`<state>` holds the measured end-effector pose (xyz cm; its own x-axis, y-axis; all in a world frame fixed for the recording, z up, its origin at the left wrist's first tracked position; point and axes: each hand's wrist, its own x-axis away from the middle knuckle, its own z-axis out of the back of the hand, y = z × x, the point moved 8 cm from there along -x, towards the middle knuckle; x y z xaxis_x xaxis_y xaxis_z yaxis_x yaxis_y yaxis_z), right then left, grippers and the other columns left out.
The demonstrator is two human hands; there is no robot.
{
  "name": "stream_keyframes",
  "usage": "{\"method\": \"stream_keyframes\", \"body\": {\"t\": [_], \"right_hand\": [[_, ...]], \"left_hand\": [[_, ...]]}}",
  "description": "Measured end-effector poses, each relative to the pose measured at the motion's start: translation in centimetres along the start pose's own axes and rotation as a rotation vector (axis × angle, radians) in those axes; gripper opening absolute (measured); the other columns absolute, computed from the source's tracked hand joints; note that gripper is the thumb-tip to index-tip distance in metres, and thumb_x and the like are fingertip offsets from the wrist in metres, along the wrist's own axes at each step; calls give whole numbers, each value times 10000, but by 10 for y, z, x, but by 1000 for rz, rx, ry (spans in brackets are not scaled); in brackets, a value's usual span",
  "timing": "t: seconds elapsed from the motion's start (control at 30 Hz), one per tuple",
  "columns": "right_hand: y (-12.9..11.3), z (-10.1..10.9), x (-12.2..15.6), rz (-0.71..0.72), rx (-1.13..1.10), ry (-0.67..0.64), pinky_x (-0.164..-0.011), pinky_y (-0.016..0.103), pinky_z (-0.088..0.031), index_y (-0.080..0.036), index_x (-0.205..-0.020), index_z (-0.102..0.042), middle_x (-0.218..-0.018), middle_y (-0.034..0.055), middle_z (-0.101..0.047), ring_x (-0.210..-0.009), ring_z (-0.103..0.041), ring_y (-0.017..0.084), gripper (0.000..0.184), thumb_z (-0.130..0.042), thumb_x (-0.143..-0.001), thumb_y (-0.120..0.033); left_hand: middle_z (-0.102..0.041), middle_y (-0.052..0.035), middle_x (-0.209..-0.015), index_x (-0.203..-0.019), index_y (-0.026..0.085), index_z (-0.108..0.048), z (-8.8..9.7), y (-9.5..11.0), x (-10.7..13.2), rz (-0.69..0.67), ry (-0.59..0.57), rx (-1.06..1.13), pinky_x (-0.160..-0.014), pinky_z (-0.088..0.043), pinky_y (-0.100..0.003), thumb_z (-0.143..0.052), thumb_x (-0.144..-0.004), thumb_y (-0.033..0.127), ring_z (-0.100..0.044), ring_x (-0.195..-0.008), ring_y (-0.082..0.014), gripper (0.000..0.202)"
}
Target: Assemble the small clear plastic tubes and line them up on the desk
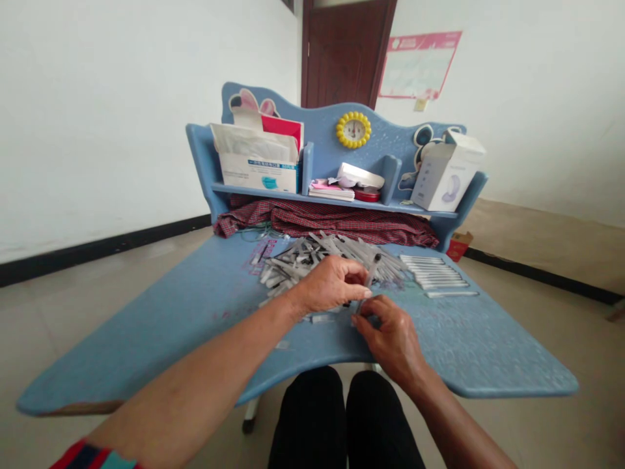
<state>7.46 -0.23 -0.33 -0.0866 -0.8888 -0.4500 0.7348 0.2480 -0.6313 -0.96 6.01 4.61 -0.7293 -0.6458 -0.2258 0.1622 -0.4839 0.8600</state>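
A translucent pen (pixel 373 270) with a dark end stands tilted between my two hands, just above the table. My left hand (pixel 336 283) pinches it around the middle, the thumb and fingers closed. Lower down, my right hand (pixel 388 326) has its fingers closed at the bottom end, which the fingers partly hide. Behind my left hand spreads a heap of loose clear and black pen parts (pixel 336 246). To the right, several slim pens (pixel 434 272) lie side by side in a neat row.
The blue table (pixel 146 312) has a raised shelf at the back with a mask box (pixel 258 170), a yellow-rimmed clock (pixel 353 130) and a white carton (pixel 446 172). A checked cloth (pixel 322 218) lies bunched below the shelf. Small pieces lie near the table's front edge.
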Motion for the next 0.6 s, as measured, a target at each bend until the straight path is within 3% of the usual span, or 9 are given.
{"method": "stream_keyframes", "body": {"t": [0.17,0.37,0.5,0.6], "right_hand": [[5,20,-2,-53,-209,-38,-687,298,-487,-163,-860,-642,-792,42,-666,-719,-620,171,154,-599,-755,-267],[-23,62,-19,43,-379,136,-645,281,-505,-171,-1036,-592,-836,43,-671,-709,-629,151,280,-578,-795,-314],[-49,68,-30,200,-116,219,-603,252,-451,-171,-813,-648,-702,9,-633,-621,-569,122,113,-576,-793,-256],[-57,66,-31,253,-25,245,-578,230,-414,-165,-717,-627,-640,-8,-606,-575,-535,101,114,-560,-799,-206]], "left_hand": [[-480,54,-539,-612,131,-592,0,13,3,-41,-7,-151,-517,-324,-175,-625,-664,192,-428,-537,-67,87],[-531,40,-574,-684,133,-624,-5,12,3,-44,-35,-177,-549,-356,-188,-639,-681,220,-480,-570,-86,88],[-567,29,-627,-748,120,-629,-10,8,2,-63,-95,-103,-581,-386,-197,-629,-693,211,-513,-599,-95,106],[-575,28,-639,-756,118,-621,-10,7,2,-65,-118,-81,-589,-400,-199,-644,-681,222,-525,-610,-99,130]]}}
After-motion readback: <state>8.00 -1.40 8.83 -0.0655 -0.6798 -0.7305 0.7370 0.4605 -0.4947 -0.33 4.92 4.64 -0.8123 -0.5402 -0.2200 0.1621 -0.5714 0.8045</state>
